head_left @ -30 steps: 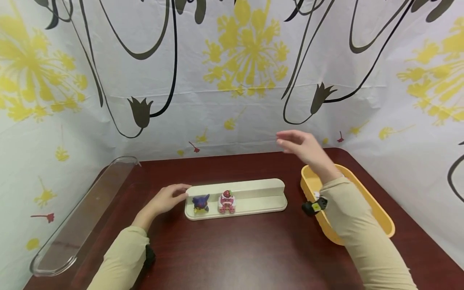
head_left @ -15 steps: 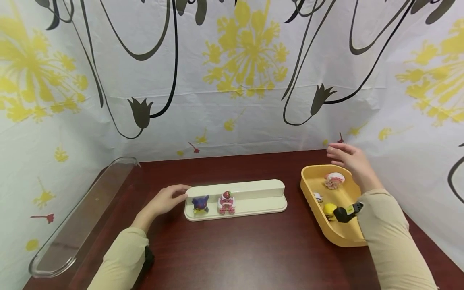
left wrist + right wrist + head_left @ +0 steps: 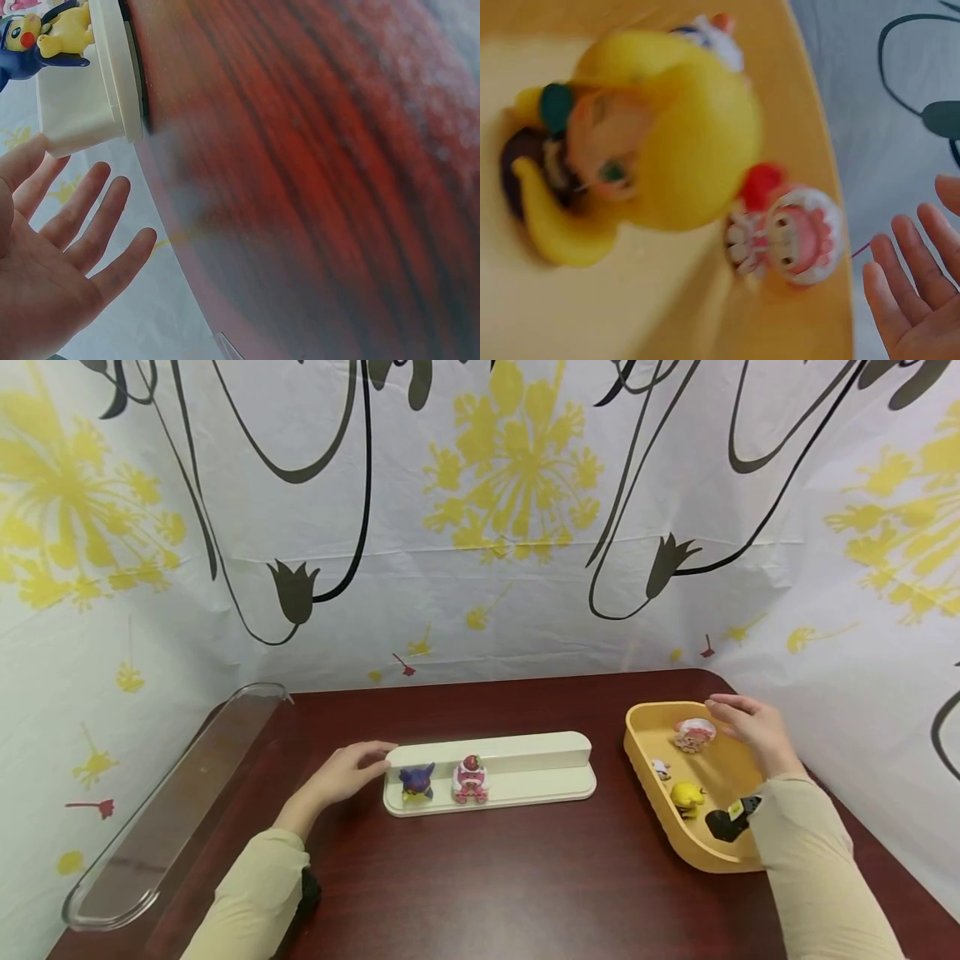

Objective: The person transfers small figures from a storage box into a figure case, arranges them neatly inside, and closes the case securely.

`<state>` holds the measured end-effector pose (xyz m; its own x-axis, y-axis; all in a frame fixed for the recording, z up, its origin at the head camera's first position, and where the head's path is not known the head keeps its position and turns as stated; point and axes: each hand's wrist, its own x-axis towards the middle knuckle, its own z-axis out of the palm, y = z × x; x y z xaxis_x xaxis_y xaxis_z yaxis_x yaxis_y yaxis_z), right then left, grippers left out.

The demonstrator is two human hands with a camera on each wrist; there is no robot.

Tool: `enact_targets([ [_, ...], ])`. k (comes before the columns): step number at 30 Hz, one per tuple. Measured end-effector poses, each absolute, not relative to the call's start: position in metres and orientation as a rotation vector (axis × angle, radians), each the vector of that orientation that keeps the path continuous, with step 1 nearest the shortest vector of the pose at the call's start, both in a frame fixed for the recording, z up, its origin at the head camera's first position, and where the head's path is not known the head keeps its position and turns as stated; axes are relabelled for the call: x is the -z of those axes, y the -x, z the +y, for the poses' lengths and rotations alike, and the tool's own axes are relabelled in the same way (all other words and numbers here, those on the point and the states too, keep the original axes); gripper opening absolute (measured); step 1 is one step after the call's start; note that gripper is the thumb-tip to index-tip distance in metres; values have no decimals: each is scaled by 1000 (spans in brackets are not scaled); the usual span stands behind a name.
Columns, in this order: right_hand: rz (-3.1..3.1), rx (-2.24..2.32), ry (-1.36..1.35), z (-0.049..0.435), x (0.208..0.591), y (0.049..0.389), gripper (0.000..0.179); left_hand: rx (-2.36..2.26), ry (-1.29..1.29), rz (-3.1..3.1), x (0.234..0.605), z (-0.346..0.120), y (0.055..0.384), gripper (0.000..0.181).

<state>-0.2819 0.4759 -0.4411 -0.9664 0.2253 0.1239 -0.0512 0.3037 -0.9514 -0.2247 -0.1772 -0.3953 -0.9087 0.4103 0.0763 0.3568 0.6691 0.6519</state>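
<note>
Now that right hand point(image 3: 753, 731) (empty, fingers spread) has lowered to bin point(image 3: 716, 772), pink figure point(image 3: 694, 735) seems reachable; left hand point(image 3: 341, 774), also spread, touches stand point(image 3: 540, 782).

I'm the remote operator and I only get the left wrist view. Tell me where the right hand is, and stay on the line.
Observer: In the head view, the right hand is at the far end of the yellow tray, by its right side.
Operator: Report what it's holding.
Observer: Nothing; the right wrist view shows it bare.
Operator: List what lies in that tray.
Observer: Three figurines show: a pink-and-white figurine, a small white figurine and a yellow-haired figurine. The right sleeve hides part of the tray.
</note>
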Motion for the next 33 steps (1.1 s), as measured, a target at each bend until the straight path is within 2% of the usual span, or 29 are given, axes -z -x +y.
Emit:
enact_targets([
  [9, -2429, -1609, 283, 436, 408, 238, 51, -1072, -644, 2797, 394, -177, 225, 35],
  [16, -2570, -1399, 326, 397, 374, 215, 56, -1075, -625, 2794, 395, -177, 224, 34],
  [33, -2652, -1398, 325, 386, 377, 216, 55, -1077, -633, 2800, 396, -178, 224, 35],
])
